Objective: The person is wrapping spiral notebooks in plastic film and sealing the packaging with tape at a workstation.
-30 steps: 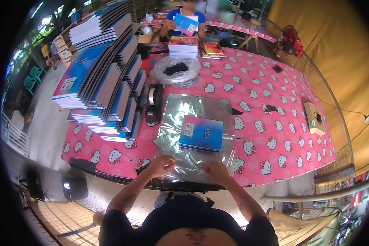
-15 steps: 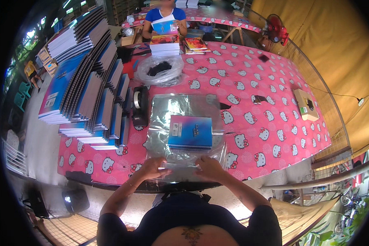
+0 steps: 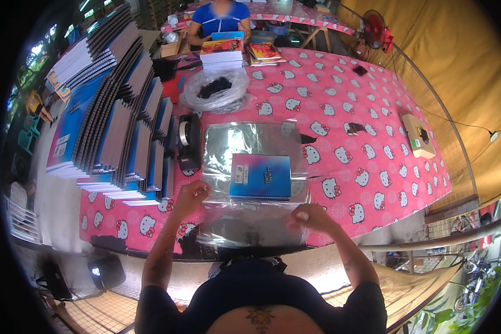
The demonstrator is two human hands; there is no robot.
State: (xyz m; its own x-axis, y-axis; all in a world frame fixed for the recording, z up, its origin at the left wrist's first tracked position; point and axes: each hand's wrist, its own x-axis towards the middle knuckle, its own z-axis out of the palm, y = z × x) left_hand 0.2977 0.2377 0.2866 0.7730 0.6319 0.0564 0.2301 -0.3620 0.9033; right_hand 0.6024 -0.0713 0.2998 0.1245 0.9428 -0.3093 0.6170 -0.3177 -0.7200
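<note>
A blue and pink spiral notebook lies on clear plastic film in front of me; whether it is one notebook or a short stack is hard to tell. At the film's left side, my left hand is closed, with its fingertips pinching the plastic. My right hand is closed as well, near the notebook's lower right corner, its fingertips slightly blurred at the film. Between both hands a fold or edge of the plastic runs across, just below the notebook's spiral edge.
Tall stacks of spiral notebooks rise at the left. Beside the film stands a black tape dispenser. Farther back are a plastic-wrapped roll and stacked books before a seated person. A small cardboard box sits at the right.
Both hands have moved forward and farther apart from the film's near edge, drawing plastic up toward the notebook. The person opposite has lowered the blue book onto the stack.
</note>
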